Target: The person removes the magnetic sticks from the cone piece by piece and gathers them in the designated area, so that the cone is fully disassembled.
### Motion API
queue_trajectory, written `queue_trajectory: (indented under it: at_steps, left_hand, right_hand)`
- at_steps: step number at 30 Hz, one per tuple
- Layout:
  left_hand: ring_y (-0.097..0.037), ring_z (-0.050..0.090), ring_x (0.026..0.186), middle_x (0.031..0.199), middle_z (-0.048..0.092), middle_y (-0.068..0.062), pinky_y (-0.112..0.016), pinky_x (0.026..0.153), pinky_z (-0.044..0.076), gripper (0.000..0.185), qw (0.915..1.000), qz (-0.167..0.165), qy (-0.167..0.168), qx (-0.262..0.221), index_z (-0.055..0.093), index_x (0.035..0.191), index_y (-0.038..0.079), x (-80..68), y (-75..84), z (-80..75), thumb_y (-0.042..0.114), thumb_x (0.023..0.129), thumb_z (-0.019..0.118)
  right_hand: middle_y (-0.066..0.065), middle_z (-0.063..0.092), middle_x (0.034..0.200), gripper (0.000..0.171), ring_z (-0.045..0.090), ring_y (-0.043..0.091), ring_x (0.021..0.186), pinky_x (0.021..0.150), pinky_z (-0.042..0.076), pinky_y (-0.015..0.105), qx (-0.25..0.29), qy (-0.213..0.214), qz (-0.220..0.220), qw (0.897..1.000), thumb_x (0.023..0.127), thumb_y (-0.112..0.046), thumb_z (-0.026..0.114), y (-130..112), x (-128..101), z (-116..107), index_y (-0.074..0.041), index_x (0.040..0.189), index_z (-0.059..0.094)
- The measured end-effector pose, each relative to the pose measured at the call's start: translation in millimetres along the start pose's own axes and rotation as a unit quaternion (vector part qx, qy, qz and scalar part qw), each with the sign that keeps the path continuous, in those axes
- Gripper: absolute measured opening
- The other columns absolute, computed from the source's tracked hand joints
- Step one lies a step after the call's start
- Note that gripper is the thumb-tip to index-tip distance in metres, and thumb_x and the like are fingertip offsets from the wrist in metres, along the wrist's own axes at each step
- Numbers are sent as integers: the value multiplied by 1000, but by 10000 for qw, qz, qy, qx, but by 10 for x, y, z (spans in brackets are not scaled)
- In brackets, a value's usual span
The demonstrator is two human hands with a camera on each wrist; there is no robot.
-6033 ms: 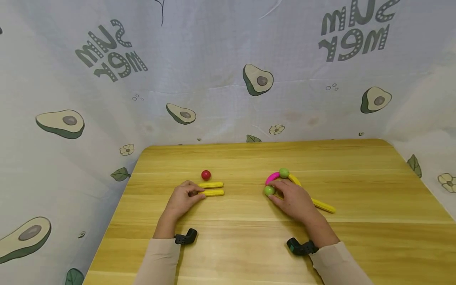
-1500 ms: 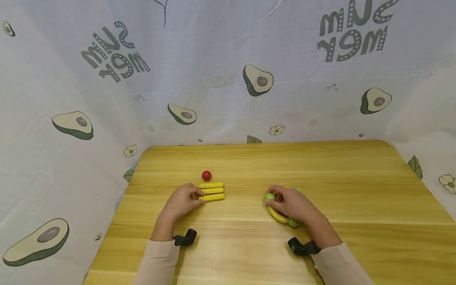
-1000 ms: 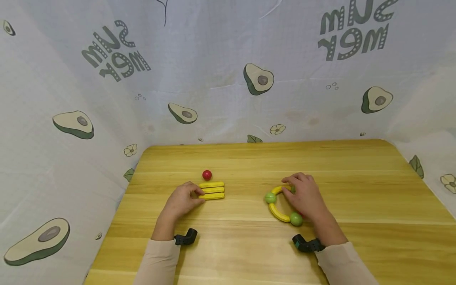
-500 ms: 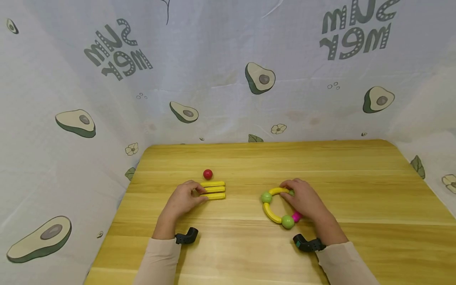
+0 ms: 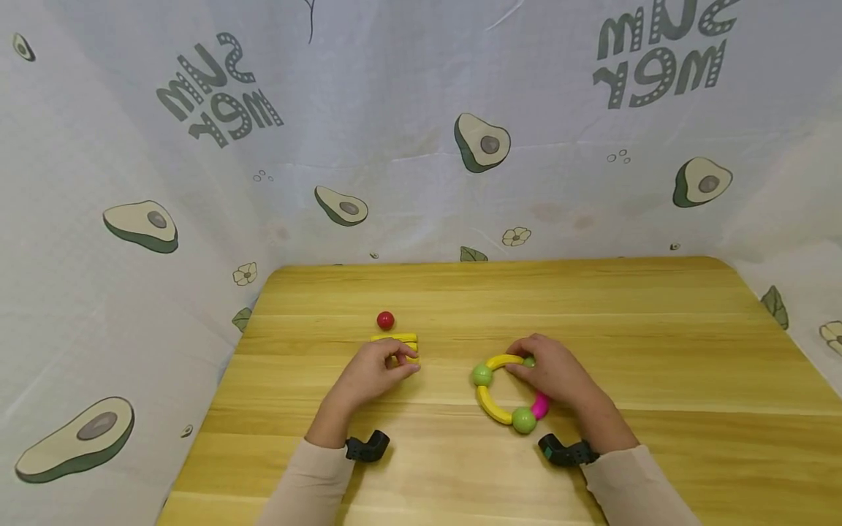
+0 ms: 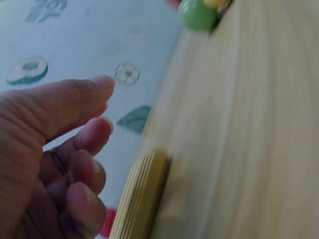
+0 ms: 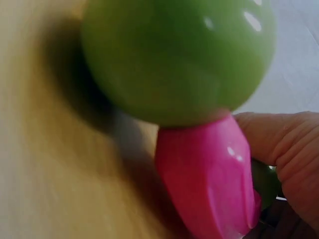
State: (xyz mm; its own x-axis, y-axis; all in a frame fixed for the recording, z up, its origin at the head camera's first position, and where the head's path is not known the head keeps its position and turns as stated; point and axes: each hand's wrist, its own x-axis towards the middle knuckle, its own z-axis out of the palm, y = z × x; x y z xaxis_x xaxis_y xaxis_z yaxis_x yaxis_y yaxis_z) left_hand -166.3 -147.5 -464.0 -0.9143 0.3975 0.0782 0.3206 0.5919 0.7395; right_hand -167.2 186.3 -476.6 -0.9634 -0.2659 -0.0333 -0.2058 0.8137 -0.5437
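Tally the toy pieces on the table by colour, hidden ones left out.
Green balls: 3
Red ball: 1
Yellow curved pieces: 2
Pink curved piece: 1
Yellow straight sticks: 2 show beside the left hand
Total: 9

A: What is the person wearing?
B: Pale beige long sleeves [image 5: 299, 486] are covering both forearms to the wrists.
A: Anything strapped on?
B: A small black camera mount [image 5: 368, 447] is sitting at each wrist, the right one showing teal.
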Motion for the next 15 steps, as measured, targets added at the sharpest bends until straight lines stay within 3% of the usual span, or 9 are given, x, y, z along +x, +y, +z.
queue_trajectory:
  at_steps: [8, 15]
  left_hand:
    - [-2, 52, 70, 110, 71, 1, -19, 67, 48, 29, 9967, 284, -759, -65, 72, 118, 12, 26, 243, 297, 29, 95, 75]
    - [0, 49, 66, 121, 69, -1, -19, 62, 46, 38, 9954, 299, -907, -95, 69, 125, 15, 28, 278, 447, 35, 93, 76]
  right_hand:
    - [-2, 69, 100, 16, 63, 16, 93, 88, 54, 46, 94, -174, -268, 9994, 93, -28, 76, -79, 11, 69, -16, 102, 74]
    - [-5, 68, 97, 13, 61, 12, 89, 85, 54, 43, 59, -183, -398, 9990, 93, -29, 76, -92, 19, 113, -18, 101, 74]
